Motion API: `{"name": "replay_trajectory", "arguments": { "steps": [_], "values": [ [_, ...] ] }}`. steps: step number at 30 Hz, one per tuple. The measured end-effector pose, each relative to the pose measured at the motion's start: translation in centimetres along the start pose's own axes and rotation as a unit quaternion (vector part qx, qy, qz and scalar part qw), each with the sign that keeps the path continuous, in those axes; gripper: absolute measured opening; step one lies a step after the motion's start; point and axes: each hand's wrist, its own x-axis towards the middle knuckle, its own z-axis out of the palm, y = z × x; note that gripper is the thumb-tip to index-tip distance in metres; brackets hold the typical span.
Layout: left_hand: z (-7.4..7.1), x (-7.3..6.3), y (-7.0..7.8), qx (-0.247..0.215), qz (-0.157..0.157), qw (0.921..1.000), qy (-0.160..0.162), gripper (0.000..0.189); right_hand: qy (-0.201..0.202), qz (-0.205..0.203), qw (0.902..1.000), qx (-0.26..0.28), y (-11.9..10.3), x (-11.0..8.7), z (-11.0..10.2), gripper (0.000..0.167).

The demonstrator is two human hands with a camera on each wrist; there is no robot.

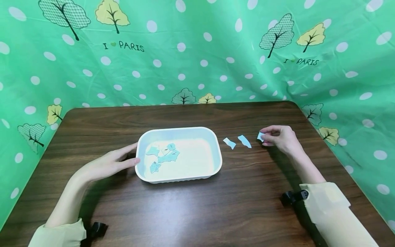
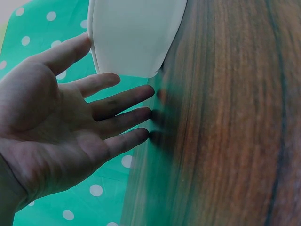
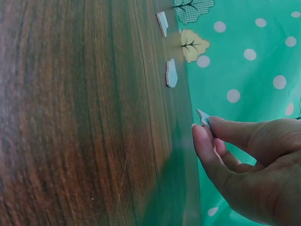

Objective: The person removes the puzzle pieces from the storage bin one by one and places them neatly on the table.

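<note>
A white rectangular tray (image 1: 180,177) sits near the middle of the table. Inside it, towards its left end, lie several flat, irregular light blue pieces (image 1: 168,156), some with small dark marks. My left hand (image 1: 106,164) is at the tray's left end, its thumb and index finger touching the rim. In the left wrist view its other fingers (image 2: 124,101) extend loosely below the tray. To the right, my right hand (image 1: 282,139) pinches a small flat light blue piece (image 3: 203,117) between thumb and fingertips. Two similar pieces (image 1: 244,141) lie between that hand and the tray.
The dark wood table (image 1: 197,212) has rounded far corners. Behind it hangs a green curtain (image 1: 197,51) with white dots and printed trees. A black strap device (image 1: 293,198) hangs at the right cuff, and another (image 1: 97,230) at the left cuff.
</note>
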Motion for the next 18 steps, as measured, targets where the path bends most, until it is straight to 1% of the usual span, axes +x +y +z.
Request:
{"name": "replay_trajectory", "arguments": {
  "steps": [6, 18],
  "values": [
    [0.00, 0.10, -0.09, 0.002, 0.001, 1.0000, 0.000, 0.068, -0.009, 0.001, 0.9999, -0.008, 0.19, 0.36, 0.06, 0.029],
    [0.05, 0.20, -0.25, 0.009, 0.005, 0.9999, 0.003, 0.068, -0.032, 0.025, 0.9989, -0.023, 0.45, 1.03, 0.29, 0.028]
  ]
}}
